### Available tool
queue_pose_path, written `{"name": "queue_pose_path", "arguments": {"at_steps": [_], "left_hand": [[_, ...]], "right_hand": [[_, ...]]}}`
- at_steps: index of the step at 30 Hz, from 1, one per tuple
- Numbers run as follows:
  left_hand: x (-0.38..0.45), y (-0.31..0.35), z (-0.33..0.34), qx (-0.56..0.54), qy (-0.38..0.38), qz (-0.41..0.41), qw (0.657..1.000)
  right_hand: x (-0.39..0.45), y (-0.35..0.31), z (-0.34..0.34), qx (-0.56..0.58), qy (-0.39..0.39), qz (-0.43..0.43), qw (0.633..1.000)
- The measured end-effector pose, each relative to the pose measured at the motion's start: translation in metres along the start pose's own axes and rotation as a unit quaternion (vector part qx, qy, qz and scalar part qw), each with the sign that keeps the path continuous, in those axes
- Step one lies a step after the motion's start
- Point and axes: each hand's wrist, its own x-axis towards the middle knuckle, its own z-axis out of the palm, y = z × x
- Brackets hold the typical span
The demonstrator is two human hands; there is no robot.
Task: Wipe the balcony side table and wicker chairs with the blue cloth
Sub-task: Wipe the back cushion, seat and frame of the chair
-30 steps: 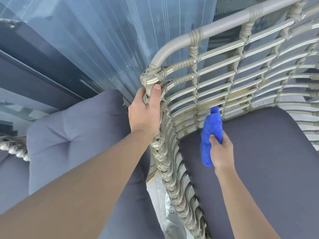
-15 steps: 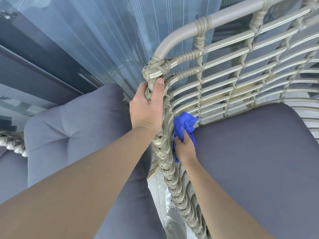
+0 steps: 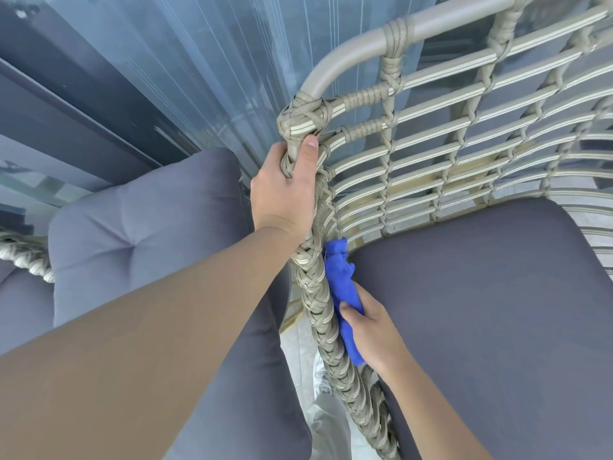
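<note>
A beige wicker chair (image 3: 431, 154) with a braided side rim (image 3: 318, 293) fills the right of the head view. My left hand (image 3: 285, 190) grips the rim just below the knotted corner, thumb up. My right hand (image 3: 368, 327) holds the bunched blue cloth (image 3: 341, 287) and presses it against the inner face of the braided rim, between rim and seat cushion. A dark grey seat cushion (image 3: 491, 310) lies in the chair. The side table is out of sight.
A second grey cushion (image 3: 139, 234) lies on the neighbouring chair at left, whose braided rim (image 3: 26, 260) shows at the far left edge. A sheer blue-grey curtain (image 3: 185, 68) and glass hang behind. Pale floor (image 3: 305, 343) shows in the gap between the chairs.
My right hand carried the blue cloth from the chair's back lattice to the left side rim, then slid it down along the rim toward me. My left hand kept its grip.
</note>
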Motion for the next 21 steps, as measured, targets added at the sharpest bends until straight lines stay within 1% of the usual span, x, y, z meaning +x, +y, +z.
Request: {"name": "queue_pose_path", "arguments": {"at_steps": [5,6,7,10,12,14,16,18,20,21], "left_hand": [[0.000,0.002,0.001,0.006,0.003,-0.004,1.000],[-0.001,0.003,0.000,0.009,0.004,-0.002,1.000],[-0.002,0.003,-0.001,0.010,0.006,0.000,1.000],[-0.003,0.006,-0.002,0.017,0.008,-0.001,1.000],[-0.004,0.007,-0.002,0.026,0.009,-0.004,1.000],[-0.006,0.008,-0.002,0.032,0.012,-0.005,0.999],[-0.006,0.007,-0.002,0.036,0.015,-0.003,0.999],[-0.005,0.007,-0.002,0.036,0.020,-0.002,0.999],[-0.005,0.007,-0.003,0.037,0.024,-0.001,0.999],[-0.006,0.006,-0.002,0.036,0.025,0.000,0.999]], "right_hand": [[-0.041,-0.007,-0.026,0.017,-0.037,-0.021,0.999],[-0.043,-0.010,-0.031,0.031,-0.032,-0.021,0.999],[-0.043,-0.013,-0.036,0.050,-0.016,-0.021,0.998],[-0.028,-0.014,-0.047,0.070,0.080,-0.015,0.994],[-0.013,-0.014,-0.048,0.043,0.126,-0.028,0.991],[0.009,-0.013,-0.043,0.006,0.151,-0.053,0.987],[0.034,-0.011,-0.029,-0.033,0.135,-0.056,0.989],[0.053,-0.001,-0.010,-0.057,0.079,-0.032,0.995],[0.064,0.016,0.005,-0.052,0.036,-0.010,0.998],[0.068,0.025,0.007,-0.052,0.035,-0.013,0.998]]}}
